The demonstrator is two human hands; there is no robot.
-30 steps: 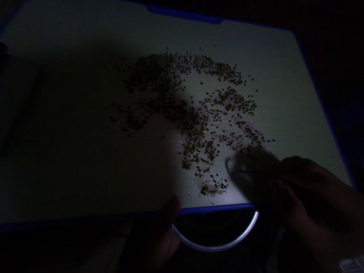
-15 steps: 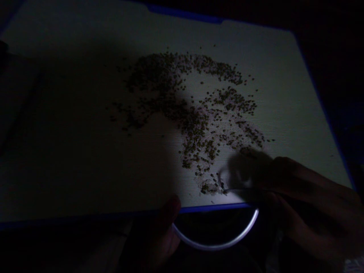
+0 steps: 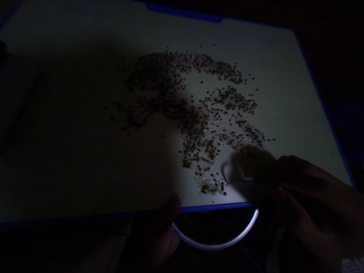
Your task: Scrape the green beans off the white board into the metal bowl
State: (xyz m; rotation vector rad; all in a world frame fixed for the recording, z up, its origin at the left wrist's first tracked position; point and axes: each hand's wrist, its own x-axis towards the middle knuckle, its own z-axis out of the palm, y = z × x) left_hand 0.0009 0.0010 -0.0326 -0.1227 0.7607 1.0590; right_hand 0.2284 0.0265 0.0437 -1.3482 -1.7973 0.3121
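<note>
A pale board (image 3: pixel 85 163) with a blue rim fills most of the dim view. Small dark greenish-brown seeds (image 3: pixel 196 129) lie scattered over it, mixed with pale flakes. At the near edge my left hand (image 3: pixel 165 231) grips the board, thumb on top and the other fingers mostly hidden below. My right hand (image 3: pixel 309 201) is closed at the lower right, pinching a thin, dark, pointed tool (image 3: pixel 244 181); the exact kind is too dark to tell. The tool's tip lies just right of a small cluster of seeds and flakes (image 3: pixel 212 186) by the near edge.
A bright curved metal rim (image 3: pixel 216 247) shows below the board's near edge, its inside dark. At the far left a flat greyish thing (image 3: pixel 17 83) lies on the board. A blue strip (image 3: pixel 184 13) marks the far edge. Deep shadow covers the left half.
My right hand has lifted the tool's tip slightly up and away from the lowest seeds. My left hand and the board stay almost still.
</note>
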